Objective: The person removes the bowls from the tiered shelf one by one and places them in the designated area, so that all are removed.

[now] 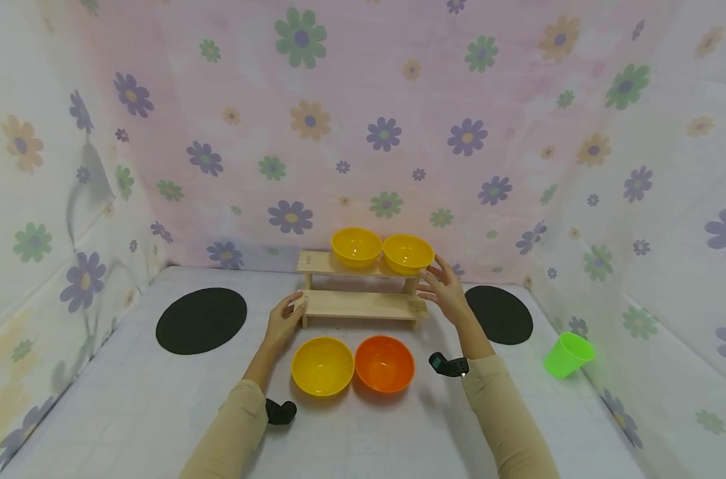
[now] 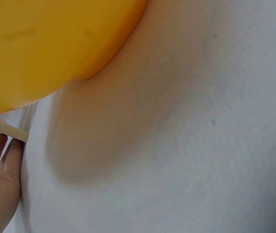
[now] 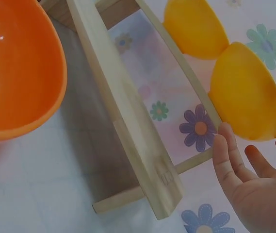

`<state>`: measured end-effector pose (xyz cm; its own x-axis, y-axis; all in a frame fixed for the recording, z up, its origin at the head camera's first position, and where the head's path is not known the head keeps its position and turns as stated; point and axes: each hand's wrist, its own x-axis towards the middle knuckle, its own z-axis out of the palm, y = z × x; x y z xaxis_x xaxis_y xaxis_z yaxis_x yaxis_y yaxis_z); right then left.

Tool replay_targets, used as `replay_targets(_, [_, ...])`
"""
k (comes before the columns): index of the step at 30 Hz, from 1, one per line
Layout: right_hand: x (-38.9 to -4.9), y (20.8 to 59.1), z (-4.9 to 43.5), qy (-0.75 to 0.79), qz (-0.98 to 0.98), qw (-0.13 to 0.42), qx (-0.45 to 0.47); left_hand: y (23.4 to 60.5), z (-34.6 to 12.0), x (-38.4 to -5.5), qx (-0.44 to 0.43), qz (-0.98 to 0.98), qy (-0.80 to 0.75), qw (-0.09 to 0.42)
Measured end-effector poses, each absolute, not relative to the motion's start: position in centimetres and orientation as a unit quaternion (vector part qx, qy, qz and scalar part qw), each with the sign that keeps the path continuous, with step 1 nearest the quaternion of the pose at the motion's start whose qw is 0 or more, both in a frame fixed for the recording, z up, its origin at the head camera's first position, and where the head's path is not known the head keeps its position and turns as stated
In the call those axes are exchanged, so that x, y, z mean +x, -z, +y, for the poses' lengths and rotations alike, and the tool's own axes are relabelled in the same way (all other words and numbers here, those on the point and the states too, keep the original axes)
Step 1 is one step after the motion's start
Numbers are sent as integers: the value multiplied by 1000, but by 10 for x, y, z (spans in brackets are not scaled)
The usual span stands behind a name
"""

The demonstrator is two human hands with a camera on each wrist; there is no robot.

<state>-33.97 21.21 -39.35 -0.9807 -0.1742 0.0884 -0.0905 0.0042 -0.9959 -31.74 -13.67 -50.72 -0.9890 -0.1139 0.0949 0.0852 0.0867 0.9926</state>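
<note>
A two-tier wooden rack (image 1: 363, 304) stands near the back wall. Two yellow bowls, the left one (image 1: 356, 247) and the right one (image 1: 408, 254), sit side by side on its upper shelf. My left hand (image 1: 284, 320) holds the left end of the lower shelf; in the left wrist view the hand (image 2: 1, 184) shows fingers against the wood. Beside the right yellow bowl is my right hand (image 1: 447, 293), fingers spread and extended; in the right wrist view fingertips reach the bowl's (image 3: 249, 97) rim. Whether they press it I cannot tell.
In front of the rack, another yellow bowl (image 1: 322, 366) and an orange bowl (image 1: 385, 364) stand between my forearms. Black round mats lie to the left (image 1: 201, 320) and right (image 1: 499, 315). A green cup (image 1: 569, 355) leans at the far right by the flowered side wall.
</note>
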Motion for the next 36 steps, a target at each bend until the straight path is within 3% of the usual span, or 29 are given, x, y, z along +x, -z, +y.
replay_targets(15, [-368, 404, 204, 733, 678, 31, -47, 486, -134, -304, 5, -720, 691, 61])
replay_targets(36, [-364, 399, 193, 800, 599, 36, -13, 473, -132, -294, 6, -734, 677, 53])
